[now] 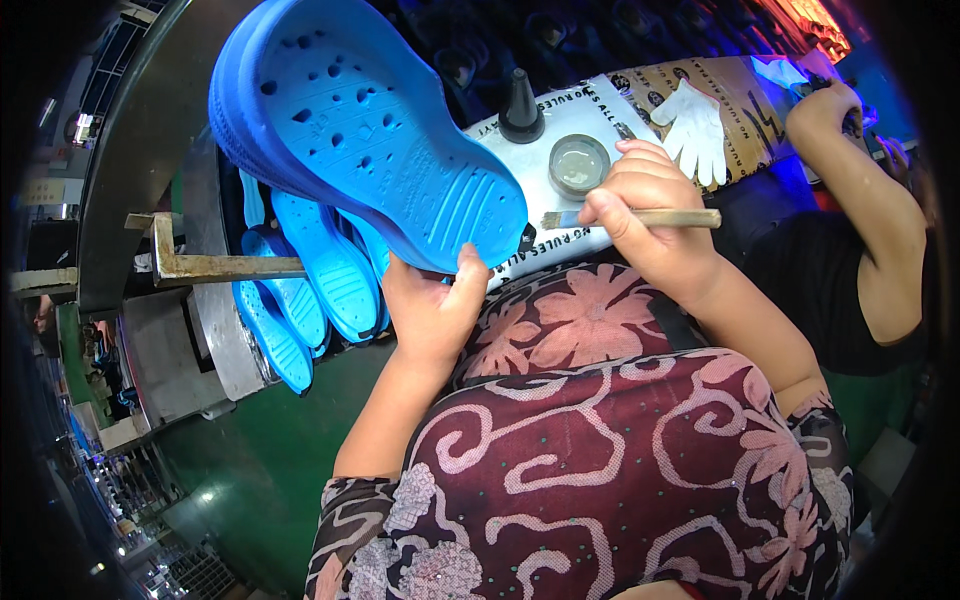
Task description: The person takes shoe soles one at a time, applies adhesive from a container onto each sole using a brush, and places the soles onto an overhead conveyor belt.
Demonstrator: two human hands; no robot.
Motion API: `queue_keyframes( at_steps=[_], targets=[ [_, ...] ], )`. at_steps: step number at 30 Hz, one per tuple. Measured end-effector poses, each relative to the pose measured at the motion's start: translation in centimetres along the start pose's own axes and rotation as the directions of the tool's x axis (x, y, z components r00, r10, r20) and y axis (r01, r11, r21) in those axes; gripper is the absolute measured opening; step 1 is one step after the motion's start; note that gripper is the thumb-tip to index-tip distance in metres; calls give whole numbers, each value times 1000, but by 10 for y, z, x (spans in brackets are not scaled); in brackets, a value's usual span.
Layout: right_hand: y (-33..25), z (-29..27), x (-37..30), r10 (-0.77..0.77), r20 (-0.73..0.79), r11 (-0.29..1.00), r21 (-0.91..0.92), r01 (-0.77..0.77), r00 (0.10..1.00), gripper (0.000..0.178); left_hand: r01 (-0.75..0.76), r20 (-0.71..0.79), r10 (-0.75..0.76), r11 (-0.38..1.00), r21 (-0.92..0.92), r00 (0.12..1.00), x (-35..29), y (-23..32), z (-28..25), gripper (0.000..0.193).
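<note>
A large blue foam shoe sole (400, 150), pitted with holes and ribbed at the heel, is raised close in front of me. My left hand (435, 300) grips it by the heel, thumb on the upper face and fingers hidden underneath. In my right hand (645, 205) is a brush (680, 217) with a wooden handle, its bristles pointing left toward the sole's heel, apart from it. Just beyond that hand stands a small round cup (579, 166) of clear-looking liquid. A black cone-topped bottle (521, 112) stands behind the cup.
Several more blue soles (335, 265) lie on the bench at left, near a metal bracket (230, 266). A white glove (694, 130) rests on the printed covering at back right. Another person's arm (870, 190) reaches in at right.
</note>
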State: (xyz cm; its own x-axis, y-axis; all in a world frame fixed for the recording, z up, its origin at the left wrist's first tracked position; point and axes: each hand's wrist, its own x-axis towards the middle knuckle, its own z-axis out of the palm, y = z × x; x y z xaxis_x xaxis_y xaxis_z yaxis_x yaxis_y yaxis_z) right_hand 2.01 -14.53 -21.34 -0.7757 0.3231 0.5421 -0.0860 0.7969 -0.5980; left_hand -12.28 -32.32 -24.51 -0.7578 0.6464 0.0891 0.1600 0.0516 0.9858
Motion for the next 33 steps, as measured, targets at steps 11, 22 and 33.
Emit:
queue_keyframes(
  at_steps=[11, 22, 33],
  targets=[
    [2, 5, -4, -22, 24, 998, 65, 20, 999, 18, -80, -20, 79, 996, -50, 997, -1, -7, 6, 34],
    [-3, 1, -6, -12, 44, 994, 107, 7, 999, 22, -220, -83, 222, 975, 38, 971, -1, -11, 9, 25],
    [-6, 7, -5, -32, 57, 998, 48, 29, 998, 25, -197, -105, 193, 980, -36, 976, 1, -12, 7, 27]
  ],
)
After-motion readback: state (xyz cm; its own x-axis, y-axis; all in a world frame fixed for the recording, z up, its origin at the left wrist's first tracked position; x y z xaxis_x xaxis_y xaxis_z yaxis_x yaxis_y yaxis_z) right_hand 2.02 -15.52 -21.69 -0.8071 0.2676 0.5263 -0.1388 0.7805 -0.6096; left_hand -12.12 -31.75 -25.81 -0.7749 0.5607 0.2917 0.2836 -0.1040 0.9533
